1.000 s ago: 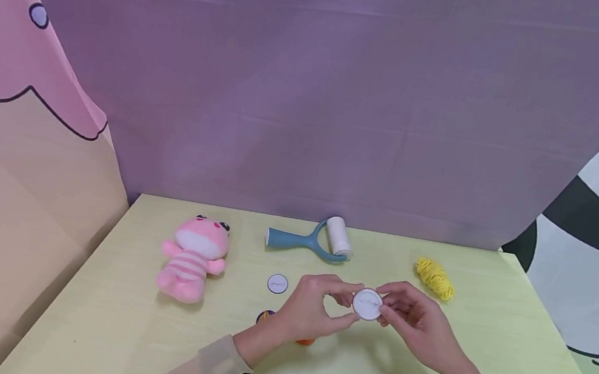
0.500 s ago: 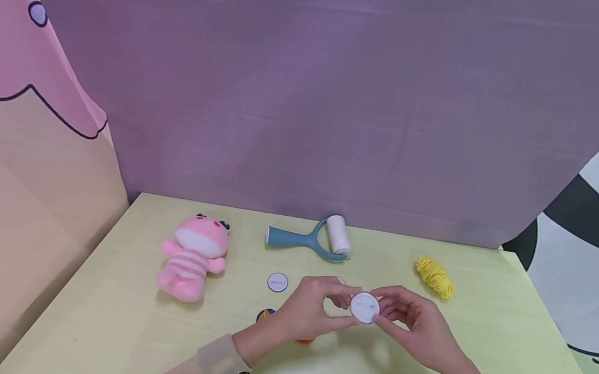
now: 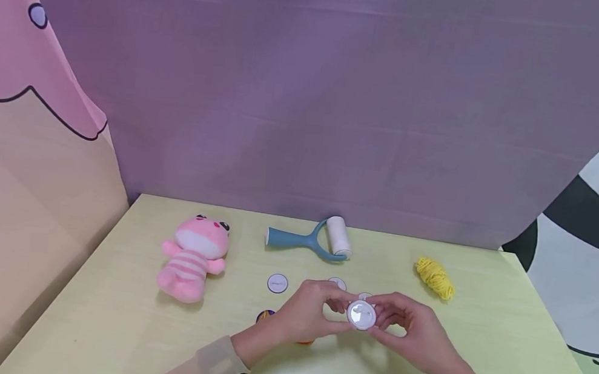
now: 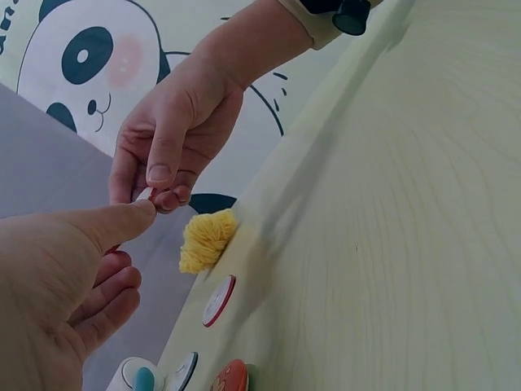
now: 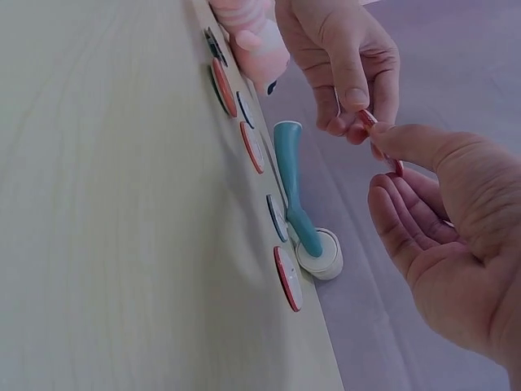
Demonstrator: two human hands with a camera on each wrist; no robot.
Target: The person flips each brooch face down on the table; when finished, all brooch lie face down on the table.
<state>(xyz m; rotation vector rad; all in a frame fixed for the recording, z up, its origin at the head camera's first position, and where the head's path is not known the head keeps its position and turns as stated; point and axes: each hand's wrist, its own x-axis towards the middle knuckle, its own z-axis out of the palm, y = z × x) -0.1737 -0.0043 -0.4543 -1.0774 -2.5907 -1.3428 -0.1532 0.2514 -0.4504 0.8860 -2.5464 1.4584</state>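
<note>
Pinching round badge (image 3: 361,315) w/ both hands, left hand (image 3: 307,314) & right hand (image 3: 415,333); face toward camera

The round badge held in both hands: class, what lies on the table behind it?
Behind the badge, two more round badges peek out, partly covered by the left hand and right hand. Farther back lies the lint roller.

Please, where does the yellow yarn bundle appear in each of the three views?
Head: yellow yarn bundle lies on the table, right of centre, beyond the right hand.
Left wrist: it sits left of centre, below the right hand.
Right wrist: not in this picture.
Shared landmark: the blue-handled lint roller.
</note>
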